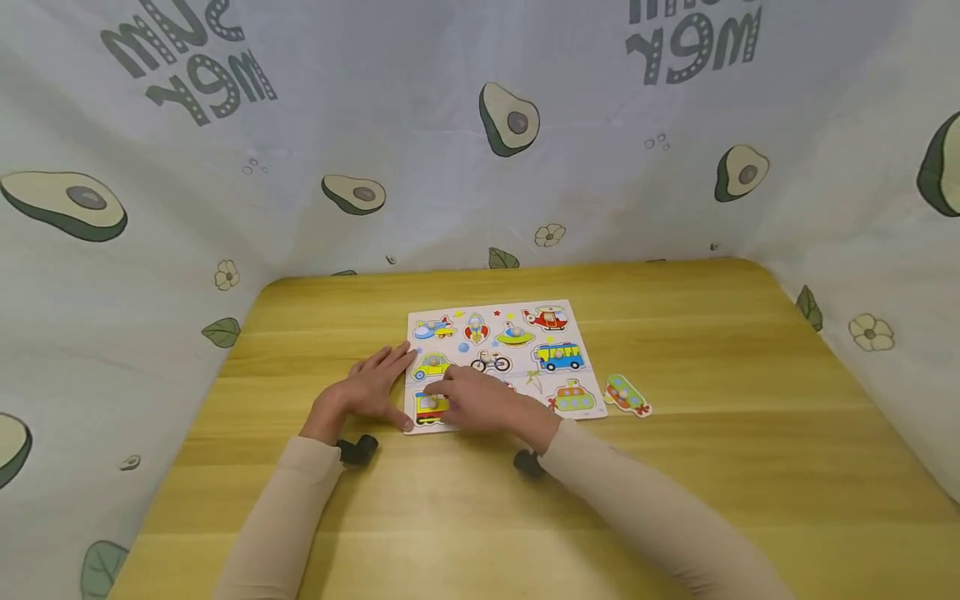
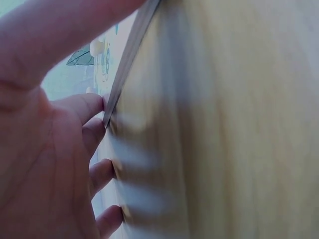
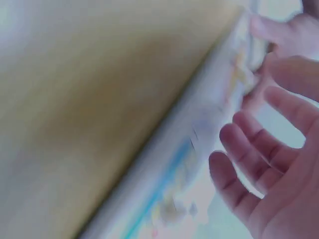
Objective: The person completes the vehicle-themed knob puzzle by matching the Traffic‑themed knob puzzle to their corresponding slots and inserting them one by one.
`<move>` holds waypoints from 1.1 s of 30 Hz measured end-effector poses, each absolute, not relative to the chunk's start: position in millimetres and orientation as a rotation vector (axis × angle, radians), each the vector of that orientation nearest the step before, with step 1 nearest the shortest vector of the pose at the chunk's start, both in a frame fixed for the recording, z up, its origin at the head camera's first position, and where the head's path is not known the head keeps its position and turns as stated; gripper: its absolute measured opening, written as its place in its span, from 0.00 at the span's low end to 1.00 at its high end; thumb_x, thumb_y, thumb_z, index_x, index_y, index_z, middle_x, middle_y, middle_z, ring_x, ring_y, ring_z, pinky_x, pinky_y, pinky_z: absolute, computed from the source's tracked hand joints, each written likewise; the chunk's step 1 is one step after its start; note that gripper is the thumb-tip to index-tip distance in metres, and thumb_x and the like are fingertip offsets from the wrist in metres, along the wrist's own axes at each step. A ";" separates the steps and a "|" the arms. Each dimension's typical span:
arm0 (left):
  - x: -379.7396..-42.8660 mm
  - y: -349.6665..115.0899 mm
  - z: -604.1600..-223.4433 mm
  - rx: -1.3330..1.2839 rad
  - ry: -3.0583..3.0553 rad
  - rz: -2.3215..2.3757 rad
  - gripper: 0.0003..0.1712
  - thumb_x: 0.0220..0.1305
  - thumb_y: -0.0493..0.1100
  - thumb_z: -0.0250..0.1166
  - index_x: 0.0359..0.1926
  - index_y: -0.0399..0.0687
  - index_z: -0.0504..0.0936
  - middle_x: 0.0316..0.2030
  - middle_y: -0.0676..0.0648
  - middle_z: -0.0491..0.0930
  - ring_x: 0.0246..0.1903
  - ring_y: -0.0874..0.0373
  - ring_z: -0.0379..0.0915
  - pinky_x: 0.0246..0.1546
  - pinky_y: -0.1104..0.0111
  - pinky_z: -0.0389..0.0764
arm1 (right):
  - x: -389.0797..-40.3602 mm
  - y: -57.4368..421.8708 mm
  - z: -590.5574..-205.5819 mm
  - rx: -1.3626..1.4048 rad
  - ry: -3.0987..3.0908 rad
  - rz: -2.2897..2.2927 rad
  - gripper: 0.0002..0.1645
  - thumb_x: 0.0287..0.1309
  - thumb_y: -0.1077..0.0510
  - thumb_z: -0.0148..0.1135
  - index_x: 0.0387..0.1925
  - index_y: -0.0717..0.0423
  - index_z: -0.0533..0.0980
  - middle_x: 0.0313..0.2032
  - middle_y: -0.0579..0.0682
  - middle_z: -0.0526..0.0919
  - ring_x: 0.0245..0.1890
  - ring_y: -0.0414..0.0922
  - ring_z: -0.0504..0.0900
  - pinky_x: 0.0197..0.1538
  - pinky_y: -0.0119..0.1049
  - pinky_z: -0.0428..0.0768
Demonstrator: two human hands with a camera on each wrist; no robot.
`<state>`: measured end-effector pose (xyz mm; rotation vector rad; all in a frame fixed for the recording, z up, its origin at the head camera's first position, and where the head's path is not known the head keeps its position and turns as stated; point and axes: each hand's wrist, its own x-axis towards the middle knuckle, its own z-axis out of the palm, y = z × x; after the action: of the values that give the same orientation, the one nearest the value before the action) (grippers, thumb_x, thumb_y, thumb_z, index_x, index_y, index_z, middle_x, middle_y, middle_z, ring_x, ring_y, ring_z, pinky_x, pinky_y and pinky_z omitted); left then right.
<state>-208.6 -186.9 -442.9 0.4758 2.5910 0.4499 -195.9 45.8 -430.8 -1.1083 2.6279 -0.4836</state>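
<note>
A wooden puzzle board [image 1: 525, 379] with knobbed vehicle pieces lies on the table. My left hand [image 1: 369, 387] is spread at its left edge, thumb by the near corner; in the left wrist view the fingertips [image 2: 102, 174] are beside the board's edge. My right hand [image 1: 480, 402] is over the lower left of the board, thumb and forefinger around the knob of the train piece [image 1: 426, 408], with a gap visible. In the right wrist view its other fingers [image 3: 244, 147] are loosely bent and hold nothing; the board there is blurred.
A loose submarine piece [image 1: 628, 396] lies at the board's right edge, beside the printed submarine recess [image 1: 573, 398]. Car [image 1: 431, 365], bicycle [image 1: 491, 362] and bus [image 1: 558, 357] pieces sit in the board. A patterned cloth [image 1: 427, 125] hangs behind the table.
</note>
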 end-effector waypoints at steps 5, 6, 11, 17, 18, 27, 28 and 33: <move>-202.1 -186.0 -445.5 0.450 2.613 0.574 0.65 0.48 0.58 0.77 0.79 0.48 0.48 0.80 0.41 0.37 0.78 0.35 0.38 0.72 0.33 0.47 | -196.1 103.9 -410.9 -1.012 2.639 -0.670 0.25 0.65 0.54 0.61 0.63 0.51 0.75 0.57 0.55 0.79 0.55 0.50 0.77 0.60 0.48 0.77; -200.4 -187.5 -445.3 0.450 2.619 0.624 0.63 0.50 0.57 0.76 0.79 0.46 0.50 0.80 0.40 0.38 0.78 0.35 0.40 0.72 0.35 0.49 | -196.9 118.9 -407.9 -0.992 2.665 -0.693 0.26 0.65 0.54 0.62 0.63 0.53 0.75 0.57 0.56 0.80 0.56 0.52 0.77 0.60 0.50 0.77; -193.1 -194.6 -440.1 0.416 2.654 0.835 0.48 0.63 0.51 0.68 0.76 0.38 0.56 0.78 0.35 0.48 0.77 0.35 0.45 0.74 0.42 0.54 | -201.7 189.2 -401.5 -0.830 2.808 -0.749 0.27 0.64 0.57 0.63 0.63 0.60 0.73 0.59 0.63 0.77 0.59 0.61 0.76 0.62 0.59 0.75; -199.2 -171.0 -421.9 0.355 2.951 0.791 0.40 0.68 0.51 0.62 0.73 0.36 0.61 0.75 0.33 0.55 0.75 0.35 0.52 0.73 0.43 0.58 | -213.0 218.9 -398.5 -0.699 3.042 -0.587 0.31 0.64 0.57 0.63 0.65 0.63 0.69 0.60 0.69 0.74 0.61 0.67 0.71 0.61 0.65 0.72; -202.2 -161.6 -417.6 0.346 3.023 0.737 0.39 0.69 0.52 0.61 0.73 0.36 0.61 0.76 0.34 0.55 0.75 0.36 0.52 0.74 0.44 0.58 | -216.9 218.2 -398.1 -0.692 3.088 -0.550 0.32 0.63 0.56 0.64 0.65 0.63 0.69 0.60 0.69 0.73 0.61 0.68 0.71 0.61 0.66 0.71; -226.6 -76.5 -396.8 0.410 3.382 0.150 0.47 0.68 0.71 0.49 0.77 0.47 0.55 0.80 0.43 0.45 0.79 0.44 0.38 0.78 0.45 0.42 | -246.3 175.9 -399.5 -0.611 3.239 -0.678 0.47 0.58 0.47 0.68 0.73 0.57 0.59 0.71 0.68 0.59 0.71 0.68 0.56 0.67 0.71 0.59; -227.3 -73.4 -398.2 0.391 3.384 0.090 0.49 0.67 0.73 0.49 0.77 0.49 0.53 0.80 0.44 0.43 0.79 0.44 0.35 0.78 0.45 0.41 | -247.5 169.5 -400.2 -0.619 3.214 -0.642 0.52 0.56 0.45 0.69 0.75 0.55 0.55 0.73 0.67 0.55 0.73 0.68 0.53 0.68 0.71 0.57; -224.7 -74.9 -408.8 0.265 3.353 0.020 0.55 0.63 0.77 0.49 0.79 0.53 0.47 0.81 0.47 0.34 0.80 0.47 0.27 0.78 0.45 0.37 | -248.5 149.7 -401.1 -0.655 3.198 -0.455 0.65 0.45 0.36 0.75 0.77 0.48 0.51 0.78 0.62 0.43 0.77 0.65 0.42 0.71 0.70 0.50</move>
<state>-224.7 -74.9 -408.8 0.2653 3.3527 0.0204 -248.5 149.7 -401.1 -0.6551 3.1982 -0.4553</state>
